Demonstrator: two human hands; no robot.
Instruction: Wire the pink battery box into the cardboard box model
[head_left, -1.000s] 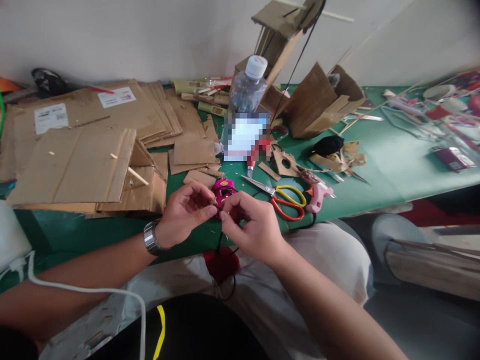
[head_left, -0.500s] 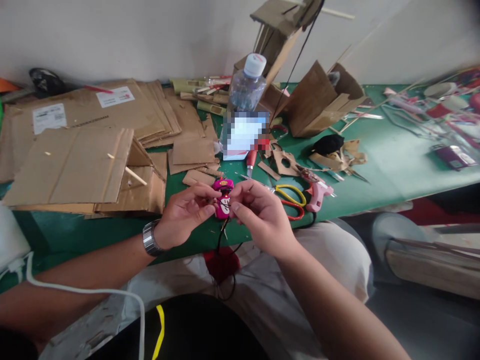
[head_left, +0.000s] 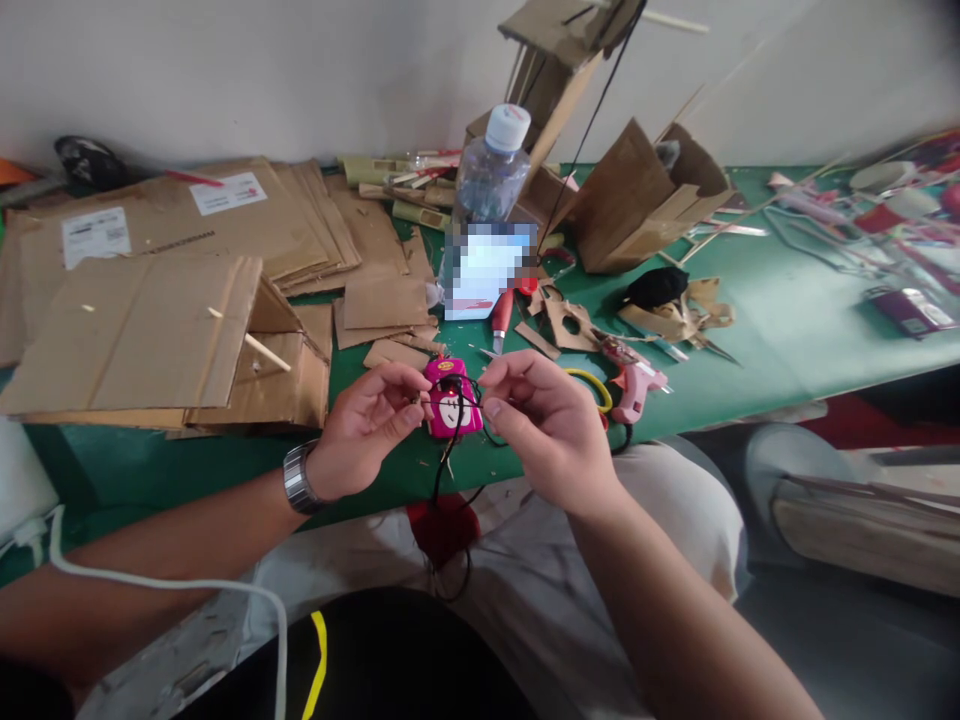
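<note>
Person's L hand (head_left: 375,425) & R hand (head_left: 550,425), both pinched near-closed on thin blk cord (head_left: 461,404) btwn them, pink gadget (head_left: 471,419) behind it, glue gun (head_left: 632,385) right, box (head_left: 135,335) left.

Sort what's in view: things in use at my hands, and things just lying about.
Apparently in use:
- thin dark strand, between left hand and right hand
- pink device, beneath it

Lying about:
- scissors, partly hidden
- glue gun
- red-handled knife
- bottle

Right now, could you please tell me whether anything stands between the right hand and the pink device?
Yes: in this view, a black cord crosses the pink device, and a thin dark strand runs across it from the right hand.
</note>
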